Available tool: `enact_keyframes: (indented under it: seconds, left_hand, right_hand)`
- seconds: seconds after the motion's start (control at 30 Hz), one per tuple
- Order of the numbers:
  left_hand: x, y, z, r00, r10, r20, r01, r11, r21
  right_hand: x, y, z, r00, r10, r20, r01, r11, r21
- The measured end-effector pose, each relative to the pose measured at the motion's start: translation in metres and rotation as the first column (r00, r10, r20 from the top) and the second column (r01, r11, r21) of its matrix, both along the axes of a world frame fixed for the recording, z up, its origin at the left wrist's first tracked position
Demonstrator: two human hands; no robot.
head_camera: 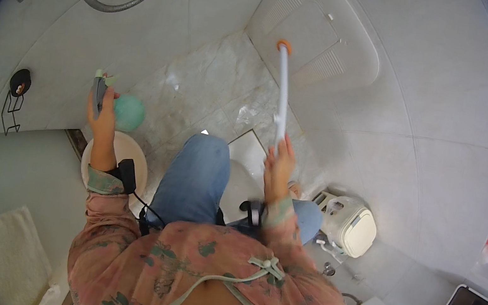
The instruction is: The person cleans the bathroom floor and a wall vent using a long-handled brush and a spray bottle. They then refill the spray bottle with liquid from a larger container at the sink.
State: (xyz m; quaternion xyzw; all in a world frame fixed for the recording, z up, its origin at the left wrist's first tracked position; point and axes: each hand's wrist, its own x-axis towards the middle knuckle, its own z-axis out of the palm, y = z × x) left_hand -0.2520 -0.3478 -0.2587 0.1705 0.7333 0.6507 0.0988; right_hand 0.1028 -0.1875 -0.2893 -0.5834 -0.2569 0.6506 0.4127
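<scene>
My left hand [104, 111] is closed round the neck of a spray bottle [128, 112] with a grey and pale green trigger head and a translucent green body. Below that forearm is a round cream basin [140, 160]. In my right hand [279, 167] is the white handle of a long-handled cleaning tool [283, 92]. Its orange end [284, 45] is over the white access panel [310, 34] low on the wall; whether it touches the panel I cannot tell. The fingers of my right hand are slightly blurred.
A white squat toilet or floor basin [241, 171] lies between my knees. To the right stands a cream waste bin [358, 230] with a plastic liner. A shower hose [104, 6] hangs at the upper left, a wire rack [13, 111] below. A towel [10, 254] hangs lower left.
</scene>
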Motion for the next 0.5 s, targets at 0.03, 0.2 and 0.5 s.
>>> enact_keyframes:
  seconds: [0.03,0.2,0.5]
  left_hand:
    - [0.002,0.002,0.003,1.0,0.006,-0.007,-0.006,1.0,0.012]
    - [0.015,0.014,0.014,0.998,-0.021,-0.056,0.021,1.0,-0.001]
    - [0.01,-0.001,0.033,0.998,0.024,0.056,-0.029,0.996,0.086]
  right_hand:
    - [0.009,0.0,0.007,1.0,0.006,-0.007,-0.006,1.0,-0.018]
    - [-0.038,0.036,-0.009,0.998,0.028,-0.065,-0.03,0.999,-0.022]
    - [0.045,-0.008,0.023,0.991,0.069,-0.112,-0.074,0.996,-0.045]
